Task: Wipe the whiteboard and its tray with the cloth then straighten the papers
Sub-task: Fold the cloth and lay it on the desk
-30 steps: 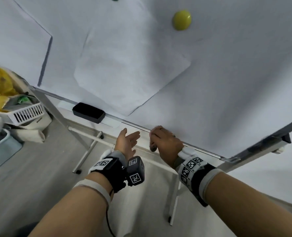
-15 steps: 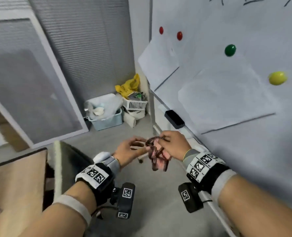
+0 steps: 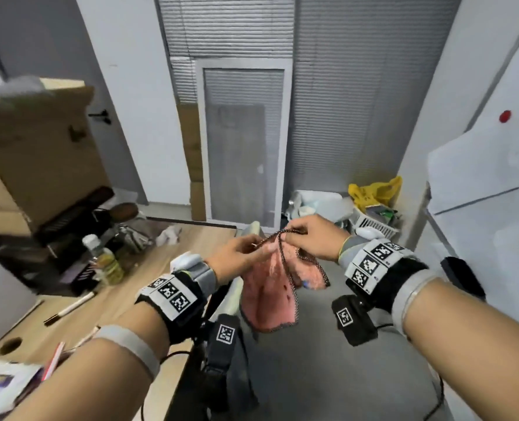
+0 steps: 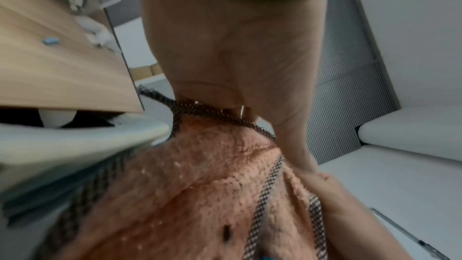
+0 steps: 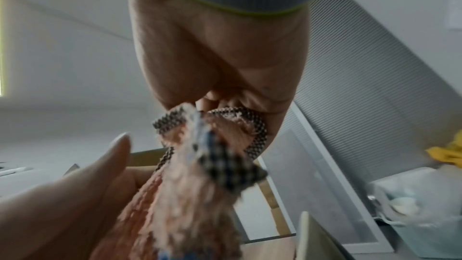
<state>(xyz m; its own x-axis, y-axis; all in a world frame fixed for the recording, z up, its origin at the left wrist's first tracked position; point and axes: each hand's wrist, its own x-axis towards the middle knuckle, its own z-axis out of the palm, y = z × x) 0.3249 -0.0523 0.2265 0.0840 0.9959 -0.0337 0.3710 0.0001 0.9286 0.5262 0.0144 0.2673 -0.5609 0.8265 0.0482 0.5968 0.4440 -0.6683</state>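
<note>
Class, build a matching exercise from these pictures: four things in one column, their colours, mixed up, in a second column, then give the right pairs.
Things:
1. cloth
2. magnet
3. plastic bag
4. eraser

Colours:
A. yellow
B. black
C. pink with a checked border
D. red

Pairs: 1-C, 2-D, 3-A, 4-B
</note>
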